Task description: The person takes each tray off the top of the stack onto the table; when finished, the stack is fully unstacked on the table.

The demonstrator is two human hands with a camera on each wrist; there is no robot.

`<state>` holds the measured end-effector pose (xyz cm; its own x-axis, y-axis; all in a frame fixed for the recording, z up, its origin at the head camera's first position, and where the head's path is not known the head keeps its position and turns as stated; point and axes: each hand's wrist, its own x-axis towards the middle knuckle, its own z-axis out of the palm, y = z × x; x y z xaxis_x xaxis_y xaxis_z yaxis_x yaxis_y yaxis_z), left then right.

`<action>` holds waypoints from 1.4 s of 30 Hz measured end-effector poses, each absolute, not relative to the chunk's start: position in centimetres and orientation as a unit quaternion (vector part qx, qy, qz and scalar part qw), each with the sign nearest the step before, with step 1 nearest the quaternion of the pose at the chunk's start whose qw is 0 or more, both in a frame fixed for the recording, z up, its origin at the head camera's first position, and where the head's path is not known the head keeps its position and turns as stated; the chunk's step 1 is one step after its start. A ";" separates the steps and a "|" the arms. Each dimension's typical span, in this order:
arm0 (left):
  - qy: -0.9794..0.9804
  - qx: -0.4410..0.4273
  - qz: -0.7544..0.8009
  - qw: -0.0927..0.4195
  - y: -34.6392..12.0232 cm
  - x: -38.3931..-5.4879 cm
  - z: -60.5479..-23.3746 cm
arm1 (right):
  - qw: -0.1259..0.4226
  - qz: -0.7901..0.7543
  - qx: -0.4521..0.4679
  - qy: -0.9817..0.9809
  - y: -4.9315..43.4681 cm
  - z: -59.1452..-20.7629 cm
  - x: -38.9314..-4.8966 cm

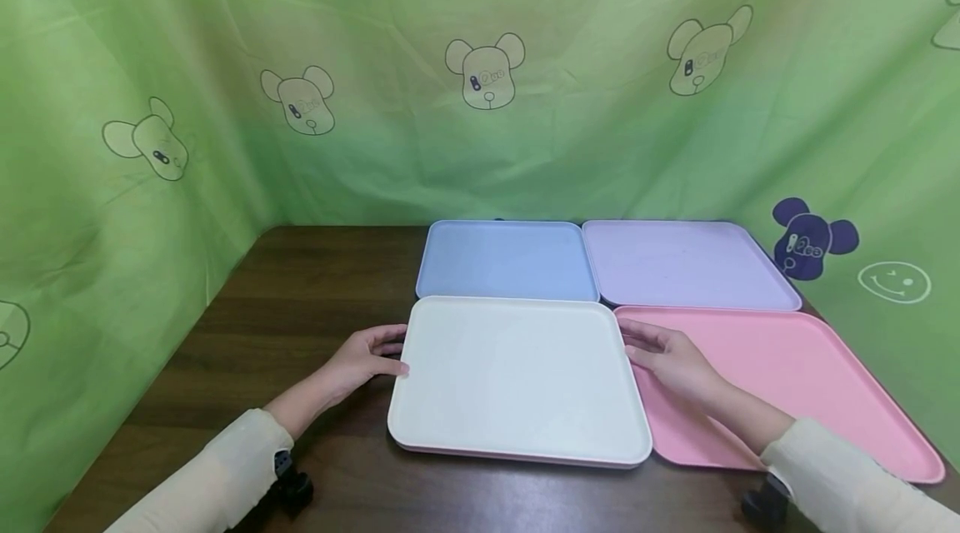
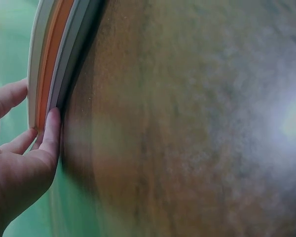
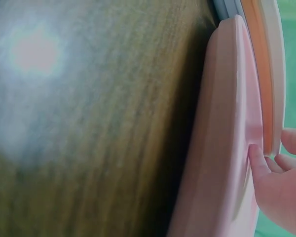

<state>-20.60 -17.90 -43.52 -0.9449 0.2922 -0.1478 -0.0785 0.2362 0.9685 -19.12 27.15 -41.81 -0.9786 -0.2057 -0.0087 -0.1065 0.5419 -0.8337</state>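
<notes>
A white tray (image 1: 517, 383) tops a stack of trays in front of me. Below it, the left wrist view shows an orange tray (image 2: 53, 54) and greyish layers (image 2: 70, 52) lower down. My left hand (image 1: 369, 356) holds the stack's left edge, thumb at the white rim and fingers against the side, one fingertip down by the lower layers. On the opposite edge my right hand (image 1: 671, 358) holds the stack, thumb at the white rim and fingers along the side. One of its fingertips reaches down beside the pink tray (image 1: 757, 383), which lies flat to the right.
Behind the stack lie a blue tray (image 1: 510, 258) and a lilac tray (image 1: 682, 262), side by side. They rest on a dark wooden table (image 1: 300, 300). A green curtain (image 1: 375, 158) with cartoon heads hangs behind the table and along both sides.
</notes>
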 end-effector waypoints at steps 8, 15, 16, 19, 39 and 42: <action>0.788 0.073 0.598 0.128 -17.6 -20.2 -43.3 | 0.056 -0.469 -0.086 0.877 27.2 -41.7 -19.1; 0.786 0.081 0.604 0.107 -17.6 -20.1 -43.4 | 0.062 -0.470 -0.084 0.876 27.1 -41.6 -19.1; 0.786 0.081 0.605 0.102 -17.6 -20.1 -43.4 | 0.064 -0.476 -0.086 0.873 27.1 -41.6 -19.1; 0.786 0.076 0.607 0.088 -17.8 -20.2 -43.4 | 0.070 -0.492 -0.091 0.863 27.0 -41.6 -19.1; 0.764 0.028 0.641 0.071 -20.8 -20.4 -43.1 | 0.064 -0.472 -0.112 0.872 27.0 -41.5 -19.1; 0.761 0.022 0.644 0.080 -21.0 -20.2 -43.1 | 0.068 -0.467 -0.108 0.875 27.0 -41.6 -19.1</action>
<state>-20.22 -21.03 -43.10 -0.9863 0.1359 -0.0935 -0.0697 0.1702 0.9829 -19.12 26.99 -41.58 -0.9676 -0.2520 -0.0178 -0.1257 0.5411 -0.8315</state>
